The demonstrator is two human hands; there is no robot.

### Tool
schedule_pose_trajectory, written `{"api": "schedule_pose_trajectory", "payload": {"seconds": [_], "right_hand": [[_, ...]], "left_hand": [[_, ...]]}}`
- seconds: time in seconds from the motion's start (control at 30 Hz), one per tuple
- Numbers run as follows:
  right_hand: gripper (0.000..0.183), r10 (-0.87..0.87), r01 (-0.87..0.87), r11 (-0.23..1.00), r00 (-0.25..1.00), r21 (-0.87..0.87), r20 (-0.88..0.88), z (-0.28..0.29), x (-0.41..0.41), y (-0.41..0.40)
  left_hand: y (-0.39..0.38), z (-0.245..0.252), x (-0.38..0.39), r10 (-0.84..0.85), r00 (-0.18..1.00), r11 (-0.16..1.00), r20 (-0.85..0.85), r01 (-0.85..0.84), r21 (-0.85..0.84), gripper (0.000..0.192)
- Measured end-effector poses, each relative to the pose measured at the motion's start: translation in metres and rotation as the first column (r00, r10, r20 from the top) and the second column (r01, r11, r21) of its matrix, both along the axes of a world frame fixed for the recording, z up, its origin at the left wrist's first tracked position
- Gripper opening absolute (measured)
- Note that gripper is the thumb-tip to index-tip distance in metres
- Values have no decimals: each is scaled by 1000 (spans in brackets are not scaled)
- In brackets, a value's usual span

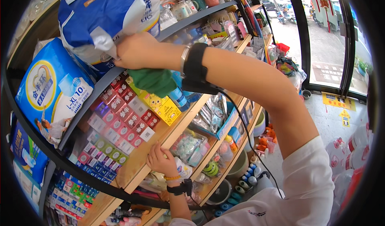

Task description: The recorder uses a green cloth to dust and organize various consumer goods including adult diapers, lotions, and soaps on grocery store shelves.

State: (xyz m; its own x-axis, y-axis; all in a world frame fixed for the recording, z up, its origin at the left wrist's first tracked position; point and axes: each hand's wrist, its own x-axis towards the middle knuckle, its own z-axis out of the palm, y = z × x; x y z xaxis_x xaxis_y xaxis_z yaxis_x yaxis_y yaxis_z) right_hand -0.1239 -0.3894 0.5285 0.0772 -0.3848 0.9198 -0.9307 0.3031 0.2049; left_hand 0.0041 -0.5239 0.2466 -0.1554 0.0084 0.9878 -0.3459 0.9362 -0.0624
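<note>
My right hand (133,50) is raised against the lower part of a large blue and white plastic pack (102,18), on the upper shelf. A dark green cloth (155,81) hangs from beneath this hand, which is closed around part of it; the fingertips are partly hidden. My left hand (161,161) rests lower down on the wooden front edge of a shelf (140,177), fingers slightly apart, holding nothing. Rows of small boxes (120,111) and a yellow box (162,105) stand behind that edge.
A blue diaper pack (54,90) leans at the left beside a curved black metal frame (81,171). Mugs (180,9) fill a higher shelf. A blue tray (216,120) of packaged items is below. Bottles (252,177) stand near the floor; a glass door (324,45) is at upper right.
</note>
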Motion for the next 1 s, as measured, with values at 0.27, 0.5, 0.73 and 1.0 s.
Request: {"api": "schedule_pose_trajectory", "payload": {"seconds": [0.27,0.5,0.73,1.0], "right_hand": [[37,-115,100,971,991,215,61,12,15,-14],[32,-50,49,980,999,193,2,11,22,-39],[35,-16,42,959,995,280,-96,31,37,-26],[32,174,-104,961,946,255,-272,32,2,-62]], "left_hand": [[0,-3,2,2,999,999,36,-1,-34,12],[-9,-7,5,9,999,999,42,-7,-51,13],[-10,-5,3,13,999,996,29,-11,-88,14],[-5,-5,-4,-19,1000,998,24,20,-55,13]]}}
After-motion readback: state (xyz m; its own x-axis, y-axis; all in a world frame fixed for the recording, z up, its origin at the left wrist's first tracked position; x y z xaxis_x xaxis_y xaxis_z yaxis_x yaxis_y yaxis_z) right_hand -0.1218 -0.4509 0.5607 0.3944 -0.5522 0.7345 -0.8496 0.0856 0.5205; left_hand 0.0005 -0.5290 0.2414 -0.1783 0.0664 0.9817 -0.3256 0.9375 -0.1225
